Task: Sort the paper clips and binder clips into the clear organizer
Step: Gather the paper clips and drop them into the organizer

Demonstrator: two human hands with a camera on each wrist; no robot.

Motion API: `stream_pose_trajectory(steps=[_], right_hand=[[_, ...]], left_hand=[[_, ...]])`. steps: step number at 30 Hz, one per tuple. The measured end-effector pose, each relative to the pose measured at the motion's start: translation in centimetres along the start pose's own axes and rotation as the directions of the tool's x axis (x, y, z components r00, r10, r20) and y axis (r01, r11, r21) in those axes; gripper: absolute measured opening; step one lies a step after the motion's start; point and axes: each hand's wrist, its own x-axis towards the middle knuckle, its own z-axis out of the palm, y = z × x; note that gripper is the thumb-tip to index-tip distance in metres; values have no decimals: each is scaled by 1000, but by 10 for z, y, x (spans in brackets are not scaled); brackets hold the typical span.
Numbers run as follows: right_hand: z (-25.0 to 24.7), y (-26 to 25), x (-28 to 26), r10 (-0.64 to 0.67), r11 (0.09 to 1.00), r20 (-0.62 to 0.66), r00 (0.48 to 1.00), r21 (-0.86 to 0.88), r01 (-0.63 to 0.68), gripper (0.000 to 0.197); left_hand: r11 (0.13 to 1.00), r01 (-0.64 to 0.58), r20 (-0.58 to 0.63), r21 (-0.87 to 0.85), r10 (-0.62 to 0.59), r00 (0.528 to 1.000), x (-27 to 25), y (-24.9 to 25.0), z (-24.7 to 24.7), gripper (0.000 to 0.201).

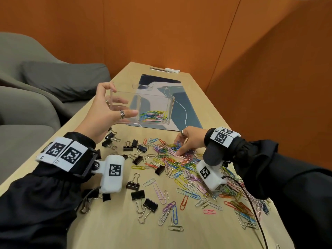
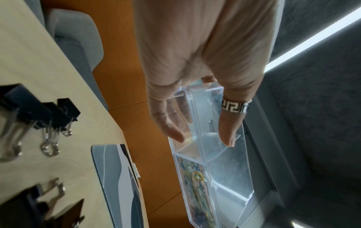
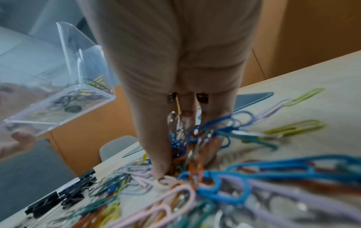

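Note:
My left hand (image 1: 107, 108) holds the clear organizer (image 1: 161, 103) up above the table's far left part, thumb on its front wall and fingers behind. Its right compartment holds coloured paper clips (image 1: 154, 115); the left one looks empty. In the left wrist view my left hand (image 2: 202, 139) grips the organizer (image 2: 230, 169) from its end. My right hand (image 1: 178, 148) is down in the paper clip pile (image 1: 181, 166), pinching a bunch. The right wrist view shows my right hand (image 3: 185, 163) with thumb and fingers closed around tangled paper clips (image 3: 224, 189). Black binder clips (image 1: 138, 146) lie scattered left of the pile.
A blue-grey desk mat (image 1: 181, 105) lies beyond the pile, under the raised organizer. A grey sofa (image 1: 36, 87) runs along the table's left edge and orange walls close in behind and right. A black cable (image 1: 251, 203) trails over the clips at the near right.

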Motion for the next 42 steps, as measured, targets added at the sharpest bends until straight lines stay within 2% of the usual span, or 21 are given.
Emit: stream_pose_trajectory(steps=[2,8,13,17,28,30,35,40,42], right_hand=[[-1,1,2,7,1000,-17,1000,23,-7,37],[-4,5,4,61,980,-17,998,190,-57,27],[-19,7,1,29,971,-71,997,237,-11,14],[-43,-2,-6,38,952,-149,988,305,10,14],[-105,-57,-5,-80,918,-402,912,327,225,15],[-108,-70,-5,-117,914,-396,911,315,254,11],[-93,-95,-8,-224,923,-322,920,234,307,19],[-82,-98,-9,-273,933,-279,921,159,324,22],[-80,-98,-10,-278,924,-262,924,190,332,24]], left_hand=[[1000,1,-1,-1,-1,1000,0,0,0,65],[1000,-1,1,0,1,1000,0,0,-1,64],[1000,5,-13,0,-5,1000,0,-1,-2,64],[1000,6,-17,14,-6,1000,1,-3,-1,61],[999,8,8,31,-8,1000,1,-5,-1,60],[999,9,14,33,-10,1000,1,-6,0,60],[999,6,25,42,-8,1000,1,-7,0,60],[1000,6,16,20,-7,1000,1,-7,0,60],[1000,5,19,16,-5,1000,1,-6,0,60]])
